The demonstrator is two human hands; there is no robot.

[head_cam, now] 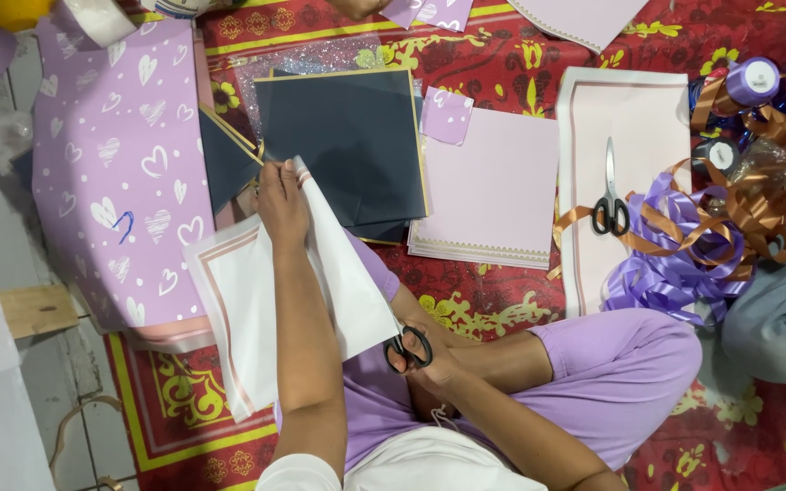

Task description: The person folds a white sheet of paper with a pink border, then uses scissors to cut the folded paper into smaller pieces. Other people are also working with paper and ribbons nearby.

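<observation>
- The person's left hand (281, 202) pinches the far corner of a large white paper sheet with a thin pink border line (343, 268), fingers pressed together on the edge, holding it taut above the lap.
- The right hand (425, 356) has its fingers through the loops of black-handled scissors (408, 346), closed around them at the sheet's near end; the blades are hidden behind the paper.
- The sheet looks thin, light and floppy; it folds and droops where unsupported, so it would likely tear or crease easily. Gripping near an edge and keeping it stretched seems the surest hold.
- A second pair of black-handled scissors (610, 195) lies on another white bordered sheet (634, 127), well apart to the right.
- Dark navy paper sheets (347, 136) and a pale pink square sheet (493, 186) lie on the red floral floor mat (493, 295).
- Purple and copper ribbon (684, 245) is heaped beside them.
</observation>
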